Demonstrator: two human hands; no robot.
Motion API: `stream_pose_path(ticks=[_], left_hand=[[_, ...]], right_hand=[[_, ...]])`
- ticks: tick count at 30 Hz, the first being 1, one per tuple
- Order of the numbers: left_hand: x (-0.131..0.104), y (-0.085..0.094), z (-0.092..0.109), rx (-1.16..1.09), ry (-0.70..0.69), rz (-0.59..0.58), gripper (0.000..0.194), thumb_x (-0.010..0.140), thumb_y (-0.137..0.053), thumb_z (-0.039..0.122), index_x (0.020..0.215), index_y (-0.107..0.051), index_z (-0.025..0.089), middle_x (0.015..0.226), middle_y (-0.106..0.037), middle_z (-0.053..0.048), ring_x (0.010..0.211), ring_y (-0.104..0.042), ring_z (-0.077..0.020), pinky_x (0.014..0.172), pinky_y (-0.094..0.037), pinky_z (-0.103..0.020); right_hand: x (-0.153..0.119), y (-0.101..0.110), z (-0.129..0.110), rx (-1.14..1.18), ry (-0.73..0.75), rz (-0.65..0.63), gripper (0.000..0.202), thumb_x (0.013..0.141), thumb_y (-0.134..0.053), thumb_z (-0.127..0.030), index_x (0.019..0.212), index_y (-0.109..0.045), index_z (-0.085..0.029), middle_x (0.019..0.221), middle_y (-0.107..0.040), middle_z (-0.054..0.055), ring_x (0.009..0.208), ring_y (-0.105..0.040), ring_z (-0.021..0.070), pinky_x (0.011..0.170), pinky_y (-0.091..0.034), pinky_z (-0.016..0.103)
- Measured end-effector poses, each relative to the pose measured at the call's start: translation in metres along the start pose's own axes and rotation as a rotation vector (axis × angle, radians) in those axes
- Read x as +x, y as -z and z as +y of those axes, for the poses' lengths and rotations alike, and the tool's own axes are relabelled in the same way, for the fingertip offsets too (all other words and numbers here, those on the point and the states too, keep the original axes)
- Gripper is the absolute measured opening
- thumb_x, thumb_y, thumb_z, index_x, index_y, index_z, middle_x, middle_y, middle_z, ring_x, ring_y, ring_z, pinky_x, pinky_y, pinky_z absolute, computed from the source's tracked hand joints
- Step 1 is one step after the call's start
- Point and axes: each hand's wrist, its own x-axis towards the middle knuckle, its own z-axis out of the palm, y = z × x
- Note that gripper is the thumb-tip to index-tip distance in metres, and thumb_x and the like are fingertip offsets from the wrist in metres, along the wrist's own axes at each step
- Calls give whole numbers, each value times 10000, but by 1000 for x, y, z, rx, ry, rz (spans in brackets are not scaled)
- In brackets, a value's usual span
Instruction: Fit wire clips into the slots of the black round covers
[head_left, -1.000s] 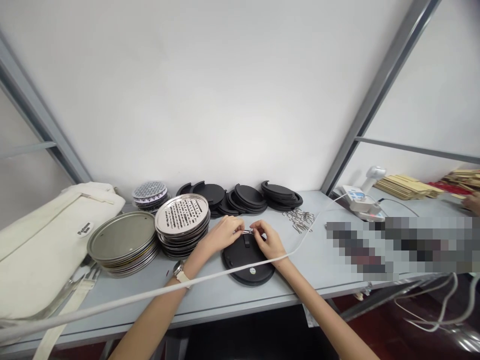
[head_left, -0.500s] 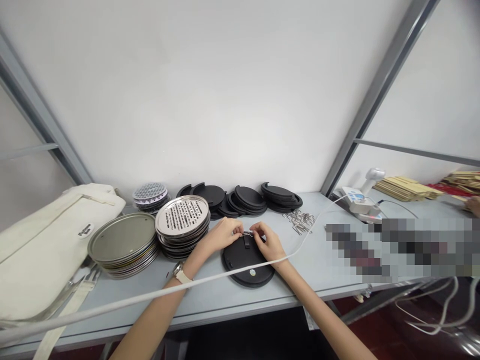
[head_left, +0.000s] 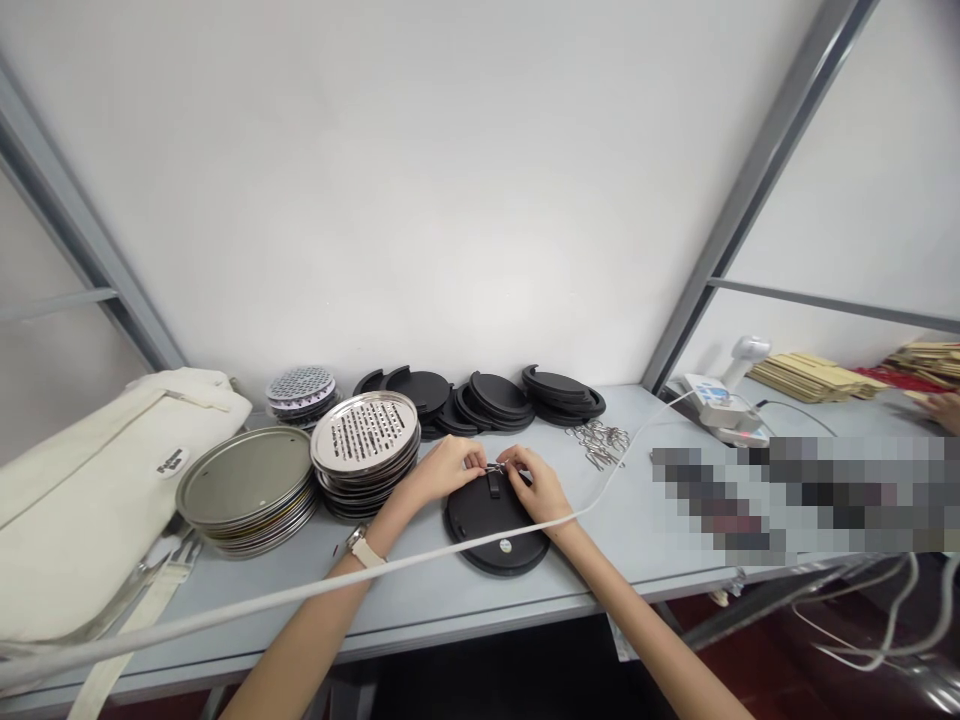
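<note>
Lower left: cream bag (head_left: 82, 510), stacked metal discs (head_left: 244, 478). Lower centre: left hand (head_left: 448, 468), right hand (head_left: 536, 482), fingers of both apparently pinching a half-hidden metal piece (head_left: 495, 467) at the upper edge of the black disc (head_left: 486, 512); white cable (head_left: 277, 598) crosses before it. Right of centre: metal hooks (head_left: 598, 442).

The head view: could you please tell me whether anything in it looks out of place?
One thing: a white cable runs slantwise across the view, passing in front of the left forearm, right wrist and black disc, which looks awkward for work there. Nothing else clearly looks spilled or damaged.
</note>
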Motion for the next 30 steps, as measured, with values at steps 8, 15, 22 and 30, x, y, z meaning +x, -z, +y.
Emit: stream_pose_path(ticks=[8, 15, 22, 30], left_hand=[[0, -1, 2, 24, -47, 41, 89, 755, -560, 119, 787, -637, 148, 786, -642, -20, 731, -591, -142, 711, -462, -238], [-1, 0, 4, -22, -10, 23, 89, 772, -550, 157, 797, -635, 149, 781, -637, -19, 736, -590, -147, 706, -461, -242], [-1, -2, 0, -37, -38, 28, 88, 746, -559, 121, 789, -633, 144, 763, -624, -13, 715, -585, -140, 677, -451, -227], [1, -1, -3, -83, -29, 18, 92, 751, -572, 119, 796, -648, 146, 780, -658, -20, 738, -617, -140, 698, -461, -219]], right_hand=[[1, 1, -11, -41, 16, -2, 138, 848, -460, -208, 796, -587, -215, 769, -580, 44, 782, -533, 205, 762, -430, 358], [1, 1, -7, 8, 23, -42, 119, 868, -513, -289, 829, -608, -228, 793, -586, 42, 798, -528, 203, 770, -440, 362], [3, 0, -5, 15, 23, -72, 43, 797, -590, -249, 825, -598, -217, 788, -591, 28, 786, -536, 196, 747, -436, 345], [2, 0, -6, 36, 10, -60, 101, 777, -517, -159, 823, -593, -207, 797, -568, 30, 783, -533, 183, 738, -448, 327]])
